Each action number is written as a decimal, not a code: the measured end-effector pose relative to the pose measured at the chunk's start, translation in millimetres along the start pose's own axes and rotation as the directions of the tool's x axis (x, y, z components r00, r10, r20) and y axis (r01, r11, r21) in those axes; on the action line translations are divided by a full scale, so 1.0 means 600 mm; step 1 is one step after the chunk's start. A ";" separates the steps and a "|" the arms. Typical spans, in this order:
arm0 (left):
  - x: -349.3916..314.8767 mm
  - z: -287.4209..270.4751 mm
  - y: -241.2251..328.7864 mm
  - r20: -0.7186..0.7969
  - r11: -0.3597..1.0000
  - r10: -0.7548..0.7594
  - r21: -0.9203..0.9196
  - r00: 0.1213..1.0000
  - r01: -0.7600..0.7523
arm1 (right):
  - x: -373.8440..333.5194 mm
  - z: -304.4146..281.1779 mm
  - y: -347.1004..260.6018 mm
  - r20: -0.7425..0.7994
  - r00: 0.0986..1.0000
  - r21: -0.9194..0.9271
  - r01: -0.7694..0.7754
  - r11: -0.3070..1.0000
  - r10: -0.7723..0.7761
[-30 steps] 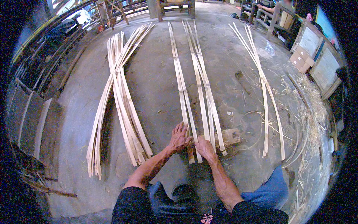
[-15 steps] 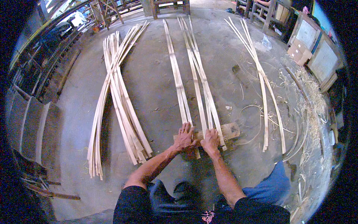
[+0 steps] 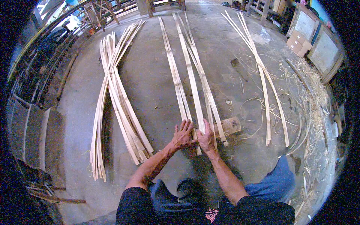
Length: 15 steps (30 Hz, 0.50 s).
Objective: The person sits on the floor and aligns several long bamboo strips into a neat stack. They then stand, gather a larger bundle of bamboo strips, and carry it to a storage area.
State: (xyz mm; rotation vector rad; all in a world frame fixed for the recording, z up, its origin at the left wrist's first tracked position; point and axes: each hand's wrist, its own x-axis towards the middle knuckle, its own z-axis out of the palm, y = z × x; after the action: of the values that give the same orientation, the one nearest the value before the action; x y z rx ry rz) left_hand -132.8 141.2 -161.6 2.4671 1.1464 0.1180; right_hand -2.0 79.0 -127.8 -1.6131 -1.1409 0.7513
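Long pale bamboo strips lie on the floor in front of me, running away from my hands. My left hand (image 3: 182,135) is flat with its fingers spread, pressing on the near end of the left strips (image 3: 175,75). Beside it, my right hand (image 3: 206,138) is closed round the near end of a wide bamboo strip (image 3: 193,82), thumb pointing forward. More strips (image 3: 206,88) lie just right of that one, crossing further off. Under the near ends rests a short wooden log (image 3: 230,125), partly hidden by strips and hands.
A large crossed bundle of bamboo strips (image 3: 122,95) lies at left, and a few crossed strips (image 3: 260,71) at right. Curly shavings (image 3: 317,101) are heaped along the right side. Framed panels (image 3: 325,52) and a cardboard box (image 3: 299,43) stand at far right. Concrete steps (image 3: 34,131) are at left.
My right hand has moved left, close to my left hand, bringing the near end of the wide strip with it. My left hand stays on the left strips.
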 end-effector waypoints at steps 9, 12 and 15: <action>0.004 0.012 -0.015 0.002 1.000 0.016 0.012 1.000 -0.016 | -0.005 0.000 0.069 0.139 0.990 -0.203 0.016 0.979 0.013; 0.005 0.012 -0.019 0.002 1.000 0.026 0.009 1.000 -0.026 | -0.008 -0.008 0.065 0.154 0.986 -0.187 0.085 0.979 -0.057; 0.005 0.011 -0.019 -0.004 0.999 0.036 -0.008 0.999 -0.036 | -0.016 -0.011 0.063 0.219 0.976 -0.186 0.040 0.982 0.002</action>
State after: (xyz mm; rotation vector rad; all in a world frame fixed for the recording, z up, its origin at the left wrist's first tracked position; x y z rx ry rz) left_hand -137.3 147.5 -172.4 2.4823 1.1006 0.1375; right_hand 12.4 64.8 -162.1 -1.7047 -1.4207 0.8446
